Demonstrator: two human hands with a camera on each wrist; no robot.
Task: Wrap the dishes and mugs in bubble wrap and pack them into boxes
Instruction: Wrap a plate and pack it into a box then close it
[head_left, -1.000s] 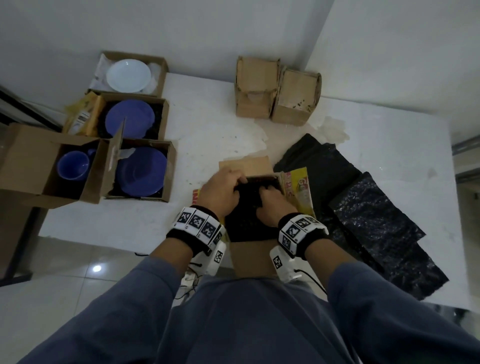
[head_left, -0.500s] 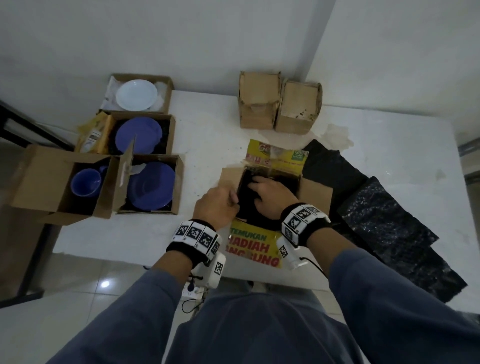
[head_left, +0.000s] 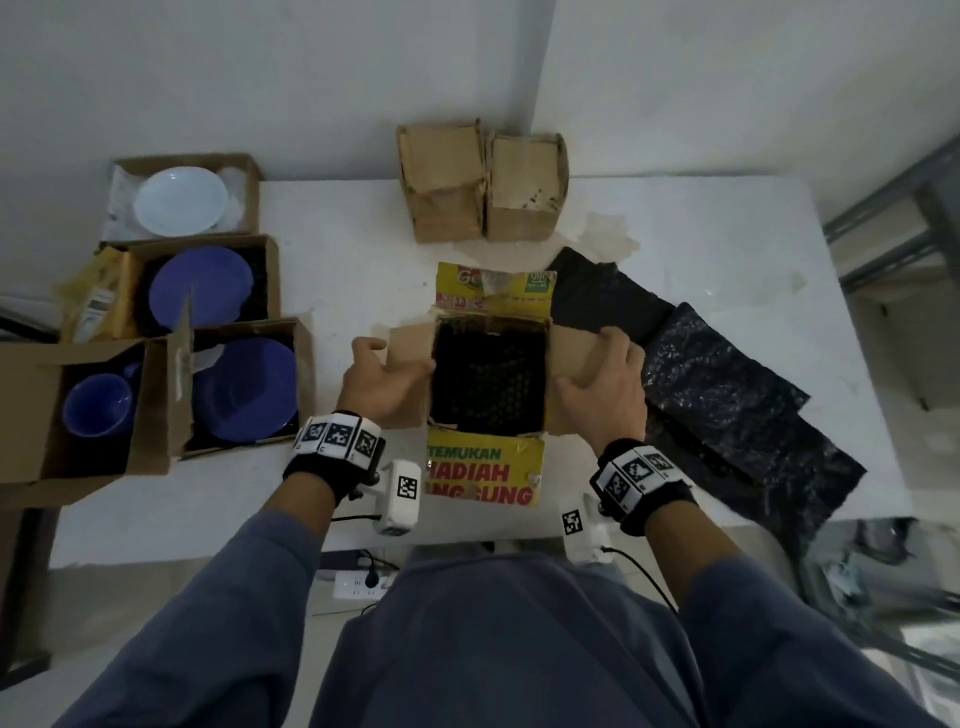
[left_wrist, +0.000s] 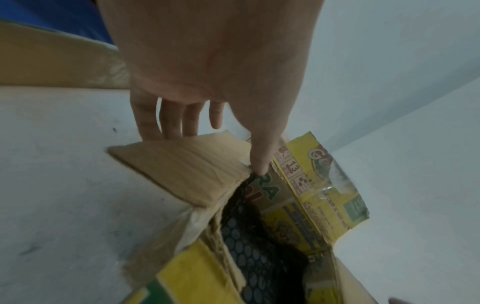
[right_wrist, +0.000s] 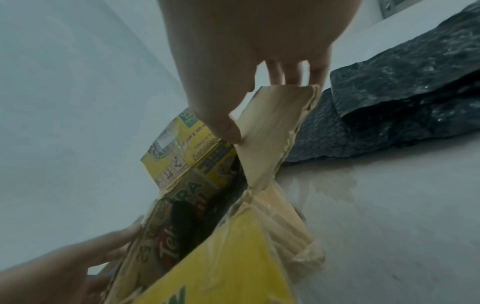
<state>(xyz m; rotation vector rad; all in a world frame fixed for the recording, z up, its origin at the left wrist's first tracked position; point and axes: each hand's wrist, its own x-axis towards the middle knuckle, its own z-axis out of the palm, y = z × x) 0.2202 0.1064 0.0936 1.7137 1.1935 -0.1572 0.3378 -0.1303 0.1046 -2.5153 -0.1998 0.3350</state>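
A yellow printed cardboard box (head_left: 483, 478) stands open on the white table (head_left: 353, 249) in front of me. A bundle in black bubble wrap (head_left: 488, 384) fills its inside; what it wraps is hidden. My left hand (head_left: 382, 382) pinches the box's left flap (left_wrist: 187, 164), thumb on top at the crease and fingers underneath. My right hand (head_left: 605, 384) grips the right flap (right_wrist: 272, 131), thumb on its inner face and fingers behind. Both flaps stand spread outward.
Black bubble wrap sheets (head_left: 717, 405) lie to the right of the box. Two closed brown boxes (head_left: 447, 182) stand at the back. At the left, open boxes hold blue plates (head_left: 244, 389), a white plate (head_left: 179, 200) and a blue mug (head_left: 98, 405).
Both hands have come out of the box, where they pressed on the black bundle, and have taken hold of the side flaps. The box sits farther onto the table.
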